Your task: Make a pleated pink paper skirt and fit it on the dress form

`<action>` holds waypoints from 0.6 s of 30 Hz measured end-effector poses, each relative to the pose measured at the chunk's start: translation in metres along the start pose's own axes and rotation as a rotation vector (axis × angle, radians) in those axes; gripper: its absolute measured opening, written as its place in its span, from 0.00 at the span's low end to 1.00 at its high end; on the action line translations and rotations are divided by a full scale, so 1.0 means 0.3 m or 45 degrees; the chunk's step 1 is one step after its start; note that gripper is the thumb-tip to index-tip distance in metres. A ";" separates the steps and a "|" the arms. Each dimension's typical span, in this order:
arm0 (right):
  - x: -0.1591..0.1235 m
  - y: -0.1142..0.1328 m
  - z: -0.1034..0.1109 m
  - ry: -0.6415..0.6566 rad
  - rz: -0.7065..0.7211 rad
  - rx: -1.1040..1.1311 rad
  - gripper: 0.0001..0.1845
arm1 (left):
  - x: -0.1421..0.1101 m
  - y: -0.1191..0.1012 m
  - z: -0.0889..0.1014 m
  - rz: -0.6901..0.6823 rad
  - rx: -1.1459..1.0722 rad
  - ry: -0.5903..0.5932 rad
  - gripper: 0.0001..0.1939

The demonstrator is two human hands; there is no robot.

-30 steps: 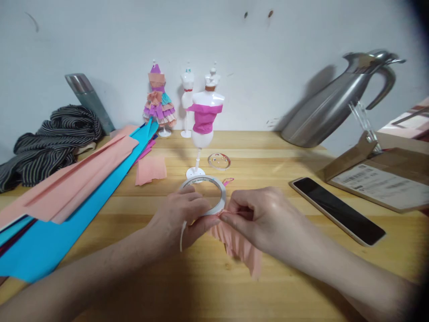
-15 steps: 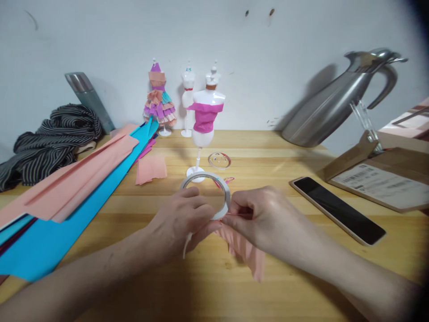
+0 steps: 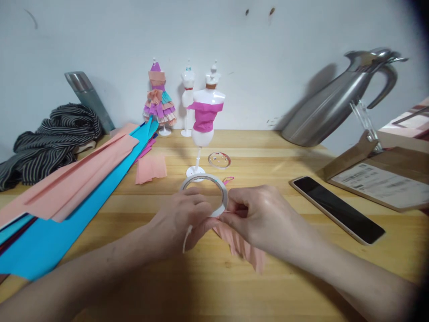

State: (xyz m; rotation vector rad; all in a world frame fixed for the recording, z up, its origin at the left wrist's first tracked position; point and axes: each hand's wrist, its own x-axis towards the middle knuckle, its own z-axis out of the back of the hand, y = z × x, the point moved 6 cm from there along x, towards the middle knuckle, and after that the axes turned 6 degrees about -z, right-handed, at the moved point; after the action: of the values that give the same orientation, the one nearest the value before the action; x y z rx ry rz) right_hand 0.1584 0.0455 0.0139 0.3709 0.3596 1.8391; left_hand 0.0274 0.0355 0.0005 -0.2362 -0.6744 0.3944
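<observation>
My left hand point(image 3: 189, 217) is closed around the lower left of a white roll of tape point(image 3: 224, 197), which stands tilted between my hands. A loose whitish strip point(image 3: 186, 238) hangs below that hand. With thumb and index finger, my right hand point(image 3: 258, 214) pinches pleated peach crepe paper point(image 3: 243, 243) at the roll's lower right edge. The paper dangles under the right hand, and its upper edge is partly hidden by my fingers. Just behind the roll, a white mini mannequin point(image 3: 203, 136) wears a magenta paper wrap point(image 3: 205, 118).
Peach point(image 3: 80, 174) and blue paper sheets point(image 3: 83, 223) lie at left, beside a small peach piece point(image 3: 151, 169). Behind are a dressed mannequin point(image 3: 159, 98), a striped cloth point(image 3: 60, 129) and a flask point(image 3: 89, 96). A phone point(image 3: 338, 209), cardboard box point(image 3: 378, 174) and steel jug point(image 3: 331, 103) occupy the right.
Both hands have shifted slightly left with the tape roll and the peach paper. The grips look the same, and the things on the table have stayed put.
</observation>
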 end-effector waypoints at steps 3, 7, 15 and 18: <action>0.010 0.004 0.021 -0.031 0.075 0.114 0.16 | 0.002 0.034 0.018 0.313 -0.334 0.042 0.15; 0.015 0.001 0.041 -0.008 0.119 0.271 0.16 | -0.012 0.069 0.015 0.646 -0.674 0.120 0.14; 0.023 -0.022 0.017 0.111 0.102 0.432 0.07 | -0.030 0.101 -0.005 0.714 -0.787 0.187 0.18; 0.023 -0.016 0.001 0.213 0.089 0.393 0.06 | -0.032 0.105 -0.008 0.712 -0.826 0.217 0.17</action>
State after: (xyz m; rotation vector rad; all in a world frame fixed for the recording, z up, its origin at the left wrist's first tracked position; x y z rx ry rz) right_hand 0.1606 0.0536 0.0125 0.4453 0.7590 1.8911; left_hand 0.0135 0.0595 -0.0172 -1.0781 -0.5430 0.6720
